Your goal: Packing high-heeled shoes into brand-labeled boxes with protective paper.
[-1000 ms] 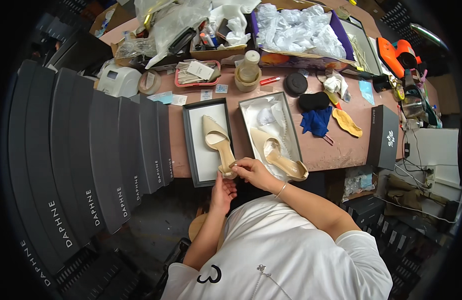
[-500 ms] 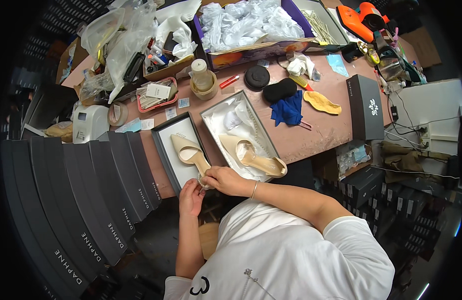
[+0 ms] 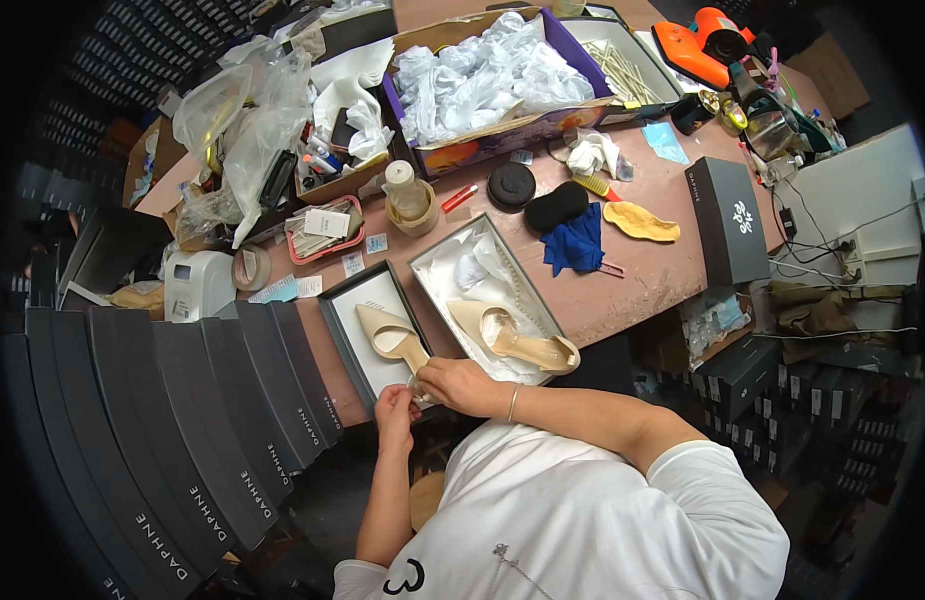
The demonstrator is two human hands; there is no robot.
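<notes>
A beige pointed-toe shoe (image 3: 385, 333) lies over a shallow dark box lid with a white inside (image 3: 355, 305), its heel end toward me. Closed fingers of my right hand (image 3: 465, 387) grip it at the heel. My left hand (image 3: 395, 412) meets them there, pinching a small whitish strap; the fingers partly hide it. To the right, the matching beige shoe (image 3: 543, 350) rests in an open grey shoebox (image 3: 430, 282) lined with white tissue. A pearl-like strand (image 3: 521, 290) runs along the paper inside that box.
Dark shoeboxes (image 3: 173, 410) stand in a row at the left. Beyond are a bottle in a tape roll (image 3: 411, 195), black round pads (image 3: 558, 206), a blue cloth (image 3: 575, 240), a yellow insole-shaped piece (image 3: 641, 222) and a purple carton of tissue (image 3: 423, 152). A dark box (image 3: 718, 220) stands upright right.
The view has shifted, so the table's things sit slightly lower and further right. Both hands stay together at the shoe's heel, with the left fingers drawn closer around the strap.
</notes>
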